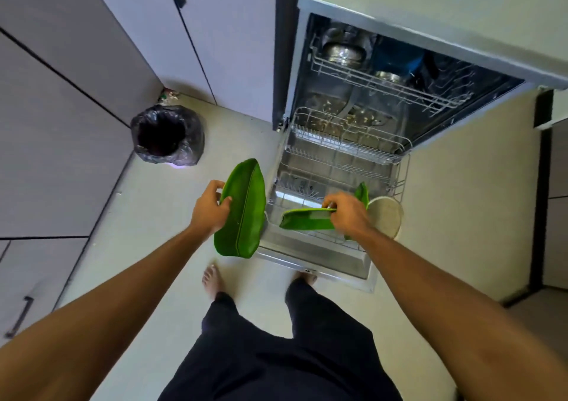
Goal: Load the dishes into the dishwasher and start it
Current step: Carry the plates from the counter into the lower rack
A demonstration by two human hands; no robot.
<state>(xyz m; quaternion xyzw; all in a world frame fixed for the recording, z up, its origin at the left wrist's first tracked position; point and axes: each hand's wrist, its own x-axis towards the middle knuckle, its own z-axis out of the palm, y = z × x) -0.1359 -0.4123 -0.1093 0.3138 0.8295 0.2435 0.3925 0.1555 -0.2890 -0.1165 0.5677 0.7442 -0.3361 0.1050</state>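
A smooth, glossy finish, like moulded plastic, is seen on the left green plate [242,213] and the right green plate [304,217]. The round plate [385,216] is matt, cream and finely speckled. The lower rack [347,151] and upper rack [384,84] are formed of white coated wire. Dull brushed steel is seen inside the dishwasher door [310,253], polished metal on the pots [342,52]. The bin liner [190,138] is crinkled, shiny black plastic. The cabinet fronts [61,124] and floor [147,216] are finished matt and smooth.

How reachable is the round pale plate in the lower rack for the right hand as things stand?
Probably not yet. The right hand is close beside the pale plate, but it holds a green leaf-shaped plate it would have to set down first.
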